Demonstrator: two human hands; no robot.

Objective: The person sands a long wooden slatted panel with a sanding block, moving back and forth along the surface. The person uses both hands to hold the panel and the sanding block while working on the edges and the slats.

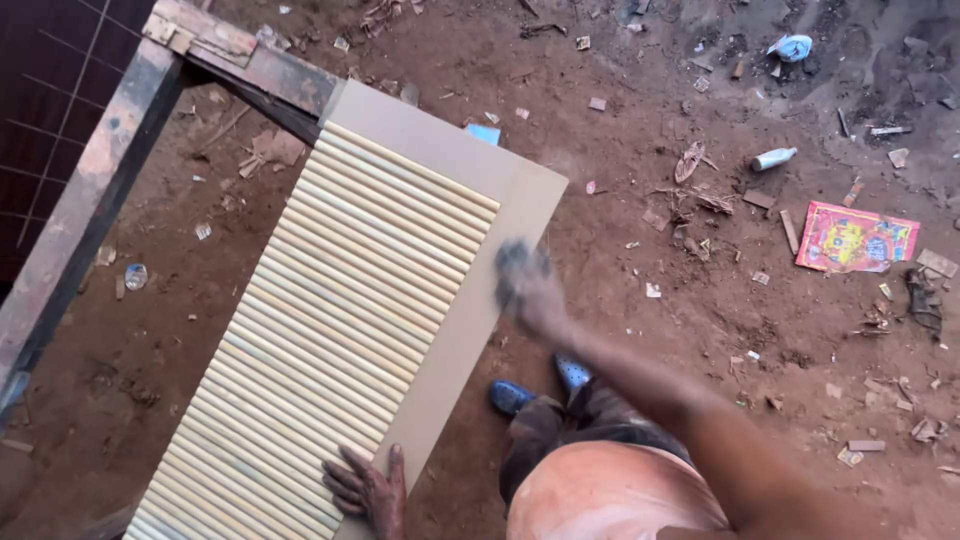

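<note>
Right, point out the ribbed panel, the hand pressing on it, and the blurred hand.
ribbed panel (340, 330), head view, on the middle of its slatted face.
left hand (372, 492), head view, on the back of the hand.
right hand (525, 280), head view, on the blurred fist.

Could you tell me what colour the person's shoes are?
Blue shoes, seen best in the head view.

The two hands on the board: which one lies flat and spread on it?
The left hand, at the board's near end, fingers spread on the ribbed slats. The right hand is blurred, closed around something dark.
</note>
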